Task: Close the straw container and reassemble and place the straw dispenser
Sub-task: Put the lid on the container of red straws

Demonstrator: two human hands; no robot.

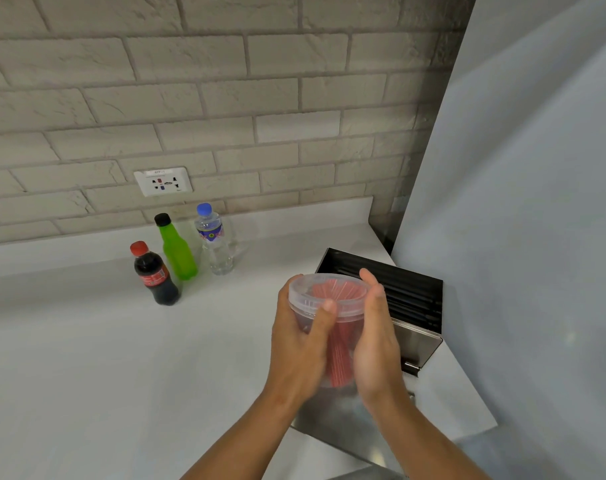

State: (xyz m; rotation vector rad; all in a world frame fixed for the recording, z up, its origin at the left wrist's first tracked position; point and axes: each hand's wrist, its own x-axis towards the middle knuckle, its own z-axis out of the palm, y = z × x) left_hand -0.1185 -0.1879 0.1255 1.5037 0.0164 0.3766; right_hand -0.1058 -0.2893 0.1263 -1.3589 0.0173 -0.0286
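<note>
A clear plastic straw container (343, 306) full of red straws is held above the white counter, its clear lid (305, 289) sitting on top. My left hand (303, 344) wraps its left side with the thumb on the lid's rim. My right hand (376, 337) presses flat against its right side. Behind them stands the metal straw dispenser (415, 344), its top open and black straws (408, 296) lying inside. A flat steel piece (343, 431), seemingly the dispenser's cover, lies on the counter under my wrists.
Three bottles stand at the back of the counter (87, 358): a cola bottle (156, 275), a green bottle (177, 249) and a water bottle (215, 239). A wall socket (163, 181) sits in the brick wall. A grey wall (536, 237) bounds the right side.
</note>
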